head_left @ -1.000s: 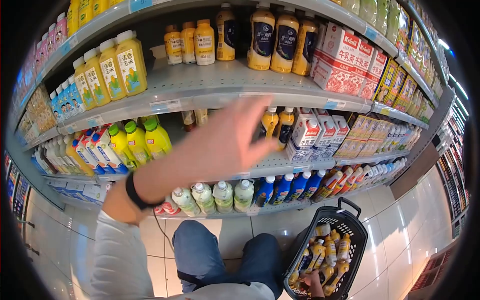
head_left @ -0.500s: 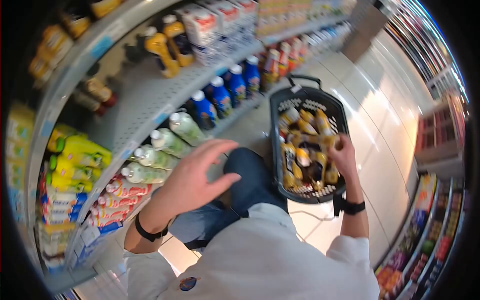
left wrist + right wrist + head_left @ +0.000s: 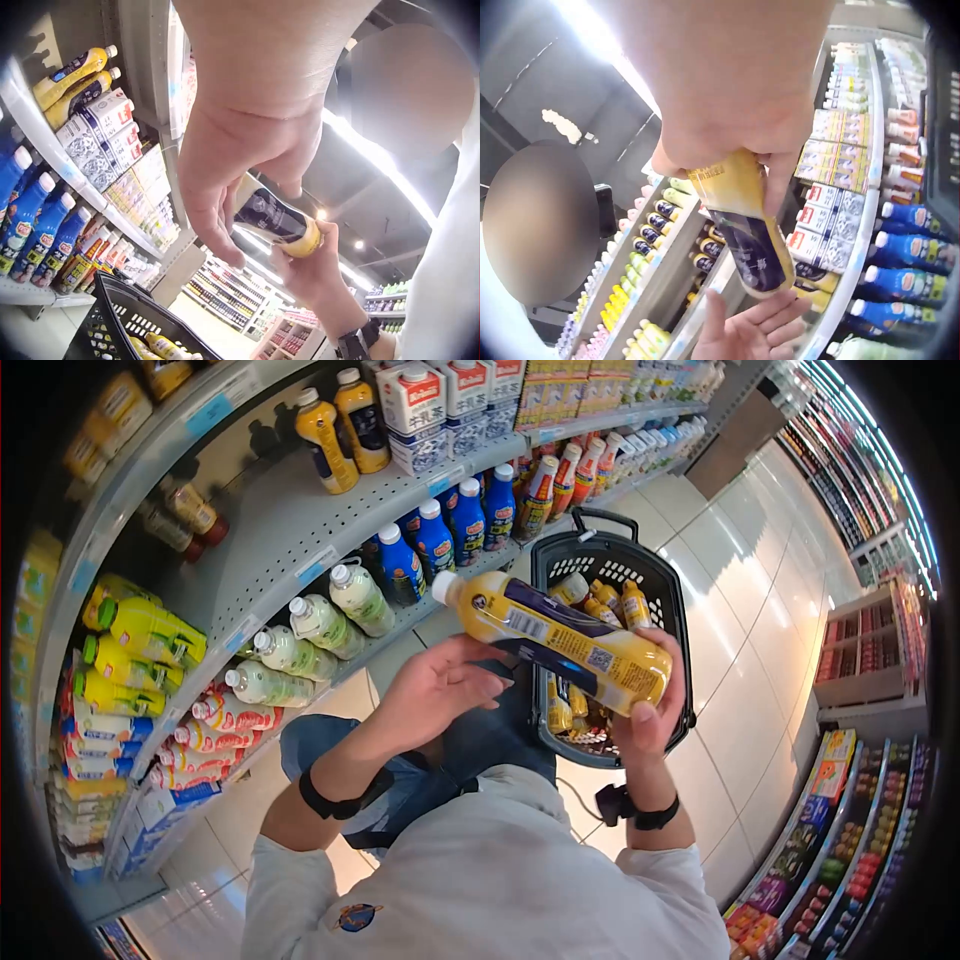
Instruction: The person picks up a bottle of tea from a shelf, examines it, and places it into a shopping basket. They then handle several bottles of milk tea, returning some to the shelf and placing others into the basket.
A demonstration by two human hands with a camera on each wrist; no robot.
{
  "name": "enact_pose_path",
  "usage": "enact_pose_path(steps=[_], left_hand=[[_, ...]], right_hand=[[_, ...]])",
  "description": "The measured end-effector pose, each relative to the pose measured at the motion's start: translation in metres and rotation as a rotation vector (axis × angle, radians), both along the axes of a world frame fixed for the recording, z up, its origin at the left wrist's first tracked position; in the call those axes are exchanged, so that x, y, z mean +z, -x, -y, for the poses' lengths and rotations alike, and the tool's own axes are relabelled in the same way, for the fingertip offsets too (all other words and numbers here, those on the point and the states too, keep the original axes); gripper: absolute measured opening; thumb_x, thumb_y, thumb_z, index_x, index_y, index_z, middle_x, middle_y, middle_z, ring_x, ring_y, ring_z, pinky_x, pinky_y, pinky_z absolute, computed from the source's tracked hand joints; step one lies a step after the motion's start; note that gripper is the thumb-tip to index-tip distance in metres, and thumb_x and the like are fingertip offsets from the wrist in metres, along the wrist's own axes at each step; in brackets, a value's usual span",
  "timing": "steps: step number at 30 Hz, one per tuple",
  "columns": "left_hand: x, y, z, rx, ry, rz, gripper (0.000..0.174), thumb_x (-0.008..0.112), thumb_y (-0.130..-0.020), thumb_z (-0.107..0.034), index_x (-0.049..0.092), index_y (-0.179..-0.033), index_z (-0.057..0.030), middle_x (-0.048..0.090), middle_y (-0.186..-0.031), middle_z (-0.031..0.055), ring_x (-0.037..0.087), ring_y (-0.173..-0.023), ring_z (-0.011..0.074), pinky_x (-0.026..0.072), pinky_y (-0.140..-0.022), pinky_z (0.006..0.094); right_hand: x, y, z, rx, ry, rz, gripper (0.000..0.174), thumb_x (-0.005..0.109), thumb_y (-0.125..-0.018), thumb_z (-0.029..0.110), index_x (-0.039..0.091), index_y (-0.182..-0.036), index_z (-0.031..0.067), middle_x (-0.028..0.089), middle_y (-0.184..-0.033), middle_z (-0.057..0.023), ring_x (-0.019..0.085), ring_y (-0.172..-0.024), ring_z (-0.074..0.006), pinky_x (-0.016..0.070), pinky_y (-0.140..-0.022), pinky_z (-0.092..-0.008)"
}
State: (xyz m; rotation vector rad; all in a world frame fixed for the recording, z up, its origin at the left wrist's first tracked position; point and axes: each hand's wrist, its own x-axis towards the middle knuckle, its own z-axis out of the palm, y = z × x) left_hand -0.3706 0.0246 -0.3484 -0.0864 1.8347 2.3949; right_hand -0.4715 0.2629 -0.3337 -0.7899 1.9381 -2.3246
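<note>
A large yellow bottle with a dark label lies tilted in mid-air over the basket, its white cap towards the shelf. Its base end is gripped by my right hand, thumb on one side and fingers on the other. My left hand is just below the cap end, fingers loosely bent; whether it touches the bottle cannot be told. In the right wrist view the left hand has its fingers spread beside the far end of the bottle. The left wrist view shows the right hand round the base.
A black basket holding several yellow bottles stands on the floor beneath the bottle. Shelves with bottles and cartons run along the left and ahead. Blue bottles line the low shelf near the basket. Another stocked shelf is at the lower right.
The right hand has come up from the basket with the large bottle in its grip. My left hand, earlier stretched towards the shelves, has drawn back beside the bottle's cap end.
</note>
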Motion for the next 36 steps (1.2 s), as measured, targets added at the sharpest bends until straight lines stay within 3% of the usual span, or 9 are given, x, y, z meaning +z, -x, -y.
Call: enact_pose_path(steps=[4, 8, 11, 16, 19, 23, 26, 31, 36], left_hand=[[0.029, -0.001, 0.007, 0.081, -0.238, -0.218, 0.062, 0.062, -0.096, -0.036, 0.038, -0.14, -0.0005, 0.057, -0.13, 0.0123, 0.062, -0.115, 0.0261, 0.0558, -0.091, 0.0402], [0.032, -0.006, 0.017, 0.19, -0.398, -0.149, 0.077, 0.059, -0.092, -0.053, 0.032, -0.144, -0.0033, 0.047, -0.142, 0.0125, 0.059, -0.119, 0.0255, 0.0549, -0.093, 0.0417], [0.035, -0.016, 0.03, 0.209, -0.416, -0.223, 0.086, 0.06, -0.088, -0.059, 0.031, -0.145, -0.0019, 0.044, -0.145, 0.0118, 0.058, -0.119, 0.0214, 0.0534, -0.096, 0.0388], [0.035, -0.026, 0.045, 0.373, -0.267, -0.251, 0.085, 0.065, -0.085, -0.06, 0.037, -0.142, -0.0034, 0.054, -0.134, 0.0129, 0.064, -0.109, 0.0241, 0.0553, -0.091, 0.0402], [0.05, -0.026, 0.052, 0.372, -0.423, -0.268, 0.077, 0.065, -0.086, -0.049, 0.038, -0.142, -0.0024, 0.059, -0.119, 0.0142, 0.067, -0.099, 0.0299, 0.0562, -0.087, 0.0401], [0.059, -0.023, 0.057, 0.345, -0.449, -0.383, 0.071, 0.063, -0.086, -0.051, 0.045, -0.134, -0.002, 0.061, -0.11, 0.0146, 0.066, -0.09, 0.0262, 0.0564, -0.081, 0.0412], [0.06, -0.02, 0.053, 0.345, -0.543, -0.414, 0.076, 0.063, -0.084, -0.053, 0.044, -0.137, -0.0026, 0.06, -0.109, 0.0143, 0.066, -0.086, 0.0262, 0.0561, -0.08, 0.0416], [0.053, -0.016, 0.054, 0.243, -0.645, -0.412, 0.083, 0.065, -0.078, -0.056, 0.043, -0.139, -0.0036, 0.06, -0.108, 0.0146, 0.066, -0.084, 0.0269, 0.0561, -0.077, 0.0401], [0.05, -0.022, 0.056, 0.24, -0.552, -0.444, 0.081, 0.066, -0.077, -0.053, 0.046, -0.137, -0.0034, 0.062, -0.105, 0.0154, 0.067, -0.082, 0.0275, 0.0573, -0.073, 0.039]], right_hand=[[0.012, -0.005, 0.026, -0.109, -0.203, -0.661, 0.084, 0.085, -0.063, 0.051, 0.054, -0.12, -0.0021, 0.053, -0.111, -0.0135, 0.054, -0.101, -0.025, 0.0457, -0.09, -0.0359], [0.021, -0.019, 0.054, 0.224, -0.117, -0.938, 0.045, 0.088, -0.065, 0.022, 0.069, -0.105, 0.017, 0.055, -0.111, -0.0035, 0.051, -0.089, -0.0239, 0.0556, -0.095, -0.0494], [0.023, -0.03, 0.065, 0.151, -0.237, -1.312, 0.05, 0.08, -0.068, 0.004, 0.068, -0.109, 0.0305, 0.054, -0.116, 0.0084, 0.043, -0.085, -0.0164, 0.058, -0.092, -0.0423], [0.037, -0.033, 0.073, 0.129, -0.297, -1.5, 0.052, 0.076, -0.072, 0.008, 0.064, -0.113, 0.0384, 0.054, -0.12, 0.0117, 0.046, -0.084, -0.0125, 0.0544, -0.085, -0.0344], [0.039, -0.029, 0.079, 0.254, -0.266, -1.348, 0.054, 0.078, -0.071, 0.012, 0.063, -0.116, 0.0387, 0.055, -0.125, 0.0025, 0.054, -0.089, -0.0153, 0.0518, -0.085, -0.0352], [0.035, -0.036, 0.085, 0.632, -0.202, -0.302, 0.102, 0.09, -0.07, 0.031, 0.029, -0.144, -0.0013, 0.062, -0.118, -0.0143, 0.063, -0.093, -0.0234, 0.051, -0.083, -0.0365], [0.024, -0.046, 0.089, 0.873, -0.287, -0.103, 0.098, 0.089, -0.071, 0.028, 0.031, -0.144, -0.0004, 0.061, -0.123, -0.0147, 0.064, -0.096, -0.0209, 0.0511, -0.082, -0.0322], [0.016, -0.053, 0.102, 1.14, -0.23, 0.365, 0.09, 0.085, -0.078, 0.025, 0.03, -0.144, -0.002, 0.054, -0.133, -0.0094, 0.054, -0.122, -0.0167, 0.0434, -0.104, -0.0357], [0.014, -0.053, 0.104, 1.182, -0.261, 0.378, 0.086, 0.083, -0.08, 0.022, 0.03, -0.144, -0.0025, 0.053, -0.134, -0.0092, 0.051, -0.125, -0.0174, 0.0397, -0.107, -0.0357]])
